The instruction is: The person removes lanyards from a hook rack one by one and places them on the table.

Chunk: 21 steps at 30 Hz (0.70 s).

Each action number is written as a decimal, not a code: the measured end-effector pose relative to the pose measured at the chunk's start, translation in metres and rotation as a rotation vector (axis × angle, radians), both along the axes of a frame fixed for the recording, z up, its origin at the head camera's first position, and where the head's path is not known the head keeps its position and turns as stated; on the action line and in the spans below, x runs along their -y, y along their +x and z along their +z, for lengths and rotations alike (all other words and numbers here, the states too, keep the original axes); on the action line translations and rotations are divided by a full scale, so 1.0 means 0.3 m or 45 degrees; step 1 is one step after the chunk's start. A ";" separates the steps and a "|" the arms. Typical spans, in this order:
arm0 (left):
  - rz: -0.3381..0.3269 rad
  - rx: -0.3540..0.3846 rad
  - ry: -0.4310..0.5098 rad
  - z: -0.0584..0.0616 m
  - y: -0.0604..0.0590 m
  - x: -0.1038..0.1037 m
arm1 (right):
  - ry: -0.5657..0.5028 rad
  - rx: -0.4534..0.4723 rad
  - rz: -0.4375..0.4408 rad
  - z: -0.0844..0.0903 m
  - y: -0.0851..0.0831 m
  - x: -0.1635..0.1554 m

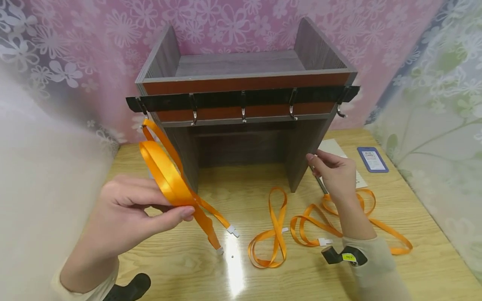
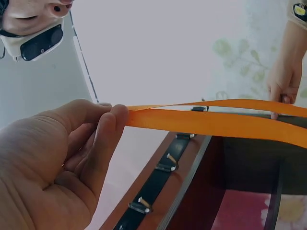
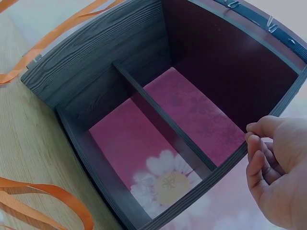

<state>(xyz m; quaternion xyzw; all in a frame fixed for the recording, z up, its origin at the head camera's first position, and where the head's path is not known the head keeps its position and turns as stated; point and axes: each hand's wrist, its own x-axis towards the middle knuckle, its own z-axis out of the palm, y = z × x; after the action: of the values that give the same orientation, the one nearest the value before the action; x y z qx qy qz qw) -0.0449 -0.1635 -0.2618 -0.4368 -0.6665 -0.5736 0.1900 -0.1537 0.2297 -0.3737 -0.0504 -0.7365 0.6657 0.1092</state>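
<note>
In the head view, my left hand [image 1: 129, 209] pinches a folded orange lanyard [image 1: 165, 173] between thumb and fingers, in front of the left side of a grey wooden shelf [image 1: 244, 77]. An orange strap loops over the leftmost hook [image 1: 144, 119], and white clips [image 1: 232, 230] dangle below. The left wrist view shows the orange band [image 2: 216, 122] stretching right from the fingertips. My right hand [image 1: 335, 171] grips the front edge of the shelf's right side panel [image 1: 306, 146], thumb on the inner face; the right wrist view shows its fingertips at that edge.
A black strip [image 1: 218, 99] with several metal hooks crosses the shelf front. On the wooden table lie a crossed orange lanyard [image 1: 278, 234], more tangled orange lanyards [image 1: 310, 221], a blue card holder [image 1: 373, 159] and white paper [image 1: 361, 179]. Patterned walls stand behind and right.
</note>
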 end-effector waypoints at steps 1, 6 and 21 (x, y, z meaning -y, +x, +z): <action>-0.006 -0.009 -0.002 -0.002 0.002 0.005 | -0.005 -0.003 -0.003 0.000 0.000 0.001; -0.005 0.034 -0.048 -0.021 0.012 0.033 | 0.021 -0.007 0.004 -0.003 -0.003 -0.003; 0.114 0.057 -0.147 -0.275 0.074 0.009 | 0.273 0.010 0.043 0.010 -0.001 -0.021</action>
<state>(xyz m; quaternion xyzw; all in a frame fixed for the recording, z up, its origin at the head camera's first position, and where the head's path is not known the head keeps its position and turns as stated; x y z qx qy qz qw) -0.0227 -0.1662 -0.3442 -0.4038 -0.7213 -0.5347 0.1753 -0.1541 0.2360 -0.3708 -0.0285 -0.8045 0.5847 0.0998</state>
